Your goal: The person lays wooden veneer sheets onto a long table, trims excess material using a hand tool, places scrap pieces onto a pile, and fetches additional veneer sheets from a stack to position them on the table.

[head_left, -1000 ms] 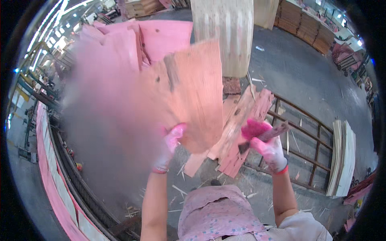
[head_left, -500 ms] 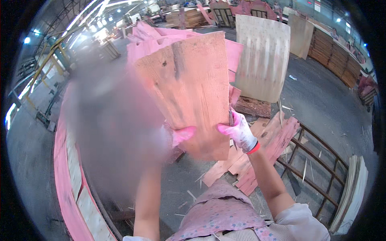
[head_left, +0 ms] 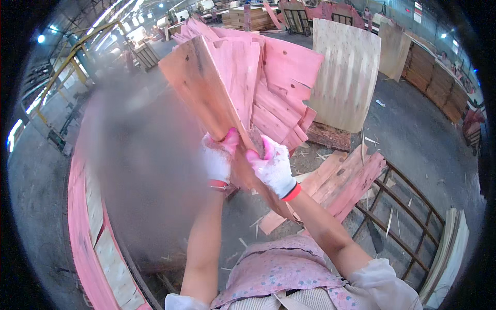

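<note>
An orange-brown sheet of wood veneer [head_left: 196, 85] slants up and to the left between my hands, bent lengthwise, its lower end hanging toward my apron. My left hand [head_left: 218, 159], in a white glove with pink-stained fingertips, is closed on the sheet's left side. On the right side, my gloved right hand [head_left: 271, 164] grips the same sheet close to the left one. Just beyond stands a pile of pink-dyed veneer sheets [head_left: 289, 70], partly covered by the sheet I hold. A grey smear hides the area left of my left hand.
Behind the pink pile stands a pale, wavy veneer sheet [head_left: 345, 75]. Veneer pieces [head_left: 330, 186] and splinters lie on the floor at right, beside a rusty metal frame [head_left: 398, 217]. Pink and white sheets [head_left: 85, 227] form a long curved edge at left. Stacked veneer [head_left: 431, 75] stands far right.
The veneer sheet has turned from facing me broadly to a narrow, bent slant leaning left. My right hand has moved left, closer to my left hand, uncovering more of the pink pile.
</note>
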Demonstrator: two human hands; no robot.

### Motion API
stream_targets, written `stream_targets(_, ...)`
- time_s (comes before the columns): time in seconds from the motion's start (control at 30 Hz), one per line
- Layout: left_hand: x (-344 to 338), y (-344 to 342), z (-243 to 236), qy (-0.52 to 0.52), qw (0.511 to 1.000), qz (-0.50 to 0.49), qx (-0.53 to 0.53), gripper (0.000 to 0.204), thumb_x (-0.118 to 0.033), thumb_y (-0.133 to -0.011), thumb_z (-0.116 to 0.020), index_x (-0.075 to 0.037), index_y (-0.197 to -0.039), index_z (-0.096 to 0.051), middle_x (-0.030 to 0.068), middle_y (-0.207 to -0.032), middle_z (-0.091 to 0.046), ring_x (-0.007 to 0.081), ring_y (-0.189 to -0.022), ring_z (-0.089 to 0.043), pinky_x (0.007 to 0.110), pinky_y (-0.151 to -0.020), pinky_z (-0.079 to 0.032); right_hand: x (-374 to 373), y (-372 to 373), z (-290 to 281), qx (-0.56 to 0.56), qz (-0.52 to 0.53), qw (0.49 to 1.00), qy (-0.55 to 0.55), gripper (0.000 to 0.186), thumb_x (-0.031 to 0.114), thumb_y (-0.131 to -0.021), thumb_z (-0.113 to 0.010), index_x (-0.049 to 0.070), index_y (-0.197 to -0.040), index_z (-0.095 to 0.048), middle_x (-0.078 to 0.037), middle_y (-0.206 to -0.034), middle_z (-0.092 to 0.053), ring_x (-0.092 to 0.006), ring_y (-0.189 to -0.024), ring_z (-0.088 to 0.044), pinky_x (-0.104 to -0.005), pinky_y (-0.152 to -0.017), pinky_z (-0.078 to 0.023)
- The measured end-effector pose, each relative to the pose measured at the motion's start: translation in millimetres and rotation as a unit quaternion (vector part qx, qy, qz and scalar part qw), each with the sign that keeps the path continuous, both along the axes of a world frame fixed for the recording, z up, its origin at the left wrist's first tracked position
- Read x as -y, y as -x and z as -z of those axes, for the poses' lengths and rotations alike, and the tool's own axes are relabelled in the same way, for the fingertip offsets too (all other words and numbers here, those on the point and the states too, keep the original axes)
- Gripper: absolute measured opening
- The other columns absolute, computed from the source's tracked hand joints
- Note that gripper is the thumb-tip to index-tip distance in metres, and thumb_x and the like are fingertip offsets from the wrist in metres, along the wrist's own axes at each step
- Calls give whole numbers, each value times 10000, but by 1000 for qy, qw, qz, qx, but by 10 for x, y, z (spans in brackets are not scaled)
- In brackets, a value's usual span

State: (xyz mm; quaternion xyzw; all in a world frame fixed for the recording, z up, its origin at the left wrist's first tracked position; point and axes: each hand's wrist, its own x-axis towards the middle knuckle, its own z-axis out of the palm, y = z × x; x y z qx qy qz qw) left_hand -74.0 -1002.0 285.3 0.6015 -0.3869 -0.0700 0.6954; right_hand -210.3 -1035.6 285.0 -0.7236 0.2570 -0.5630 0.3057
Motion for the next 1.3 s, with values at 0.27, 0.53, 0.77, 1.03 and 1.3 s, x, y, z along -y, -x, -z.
stream_targets(0.27, -145, -80, -87, -104, 994, 29, 1, 330, -145, -775, -718, 29, -1037, -621, 71, -963, -666, 134, -875, -610, 290, -752, -486, 111, 69, 116, 34, -139, 985, -96, 304, 120, -762, -626, -4, -1034, -570, -132, -771, -586, -192, -730, -549, -307, -655, -456)
stream_targets(0.53, -354, 220, -224, -119, 962, 242, -29, 415, -297, -911, -581, 26, -1168, -540, 80, -1075, -617, 146, -979, -577, 289, -841, -459, 136, 28, 78, -58, -127, 990, -23, 358, 116, -745, -595, 44, -1094, -568, -207, -879, -622, -365, -862, -616, -361, -730, -483)
stream_targets(0.77, -230, -872, 933, -93, 995, 0, -42, 263, -158, -867, -622, 20, -1061, -613, 77, -992, -646, 135, -877, -604, 297, -759, -490, 186, -22, 127, -29, -250, 961, -113, 363, 136, -742, -634, 4, -1075, -576, -133, -817, -642, -232, -731, -612, -327, -686, -476)
stream_targets(1.03, -173, -783, 556, -39, 997, -53, 47, 178, 7, -751, -697, -4, -927, -673, 31, -831, -676, 103, -706, -610, 256, -651, -494, 143, -45, 196, 65, -258, 942, -205, 342, 74, -761, -652, -60, -1064, -568, 17, -746, -589, -47, -706, -487, -243, -611, -444)
stream_targets(1.3, -3, -357, 249, -167, 981, -44, 91, 242, -138, -822, -670, -5, -1021, -637, 80, -938, -678, 155, -781, -628, 294, -706, -509, 303, 38, 426, 12, -224, 958, -181, 223, 107, -754, -686, -26, -860, -542, 2, -665, -461, -46, -674, -394, -242, -566, -375)
